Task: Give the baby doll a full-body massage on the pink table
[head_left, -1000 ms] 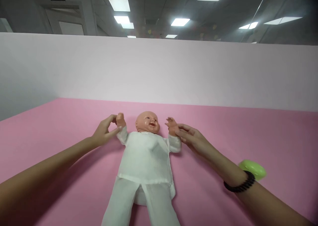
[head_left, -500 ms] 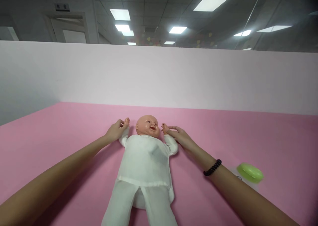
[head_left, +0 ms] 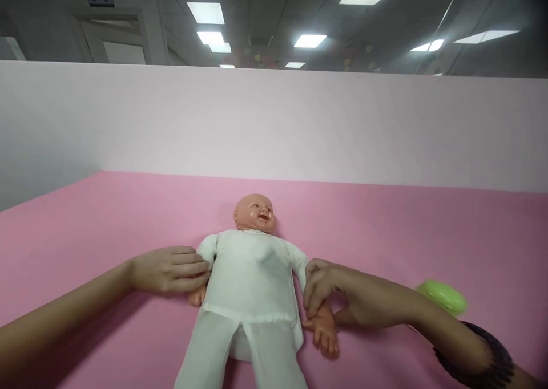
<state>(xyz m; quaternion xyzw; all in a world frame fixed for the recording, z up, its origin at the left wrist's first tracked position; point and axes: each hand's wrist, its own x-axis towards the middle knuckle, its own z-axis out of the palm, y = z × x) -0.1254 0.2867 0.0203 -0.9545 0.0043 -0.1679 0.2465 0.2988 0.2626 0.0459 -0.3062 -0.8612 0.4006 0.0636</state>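
Note:
A baby doll (head_left: 252, 275) with a bald plastic head and a white cloth body lies on its back on a pink surface. Its legs run off the lower edge of the view. My left hand (head_left: 169, 270) is closed over the doll's forearm on the left side, with the doll's small hand (head_left: 196, 296) poking out below my fingers. On the other side, my right hand (head_left: 338, 292) has its fingers wrapped round the doll's forearm just above the plastic hand (head_left: 325, 335). Both doll arms point down along its body.
A light green, rounded plastic object (head_left: 443, 296) lies on the pink surface (head_left: 141, 206), partly behind my right forearm. A black coil band (head_left: 475, 355) circles that wrist. Beyond the surface stands a low white wall (head_left: 274, 126).
Both doll arms have swung down from beside its head to beside its body, with my hands moving along. The camera view has tilted slightly downward.

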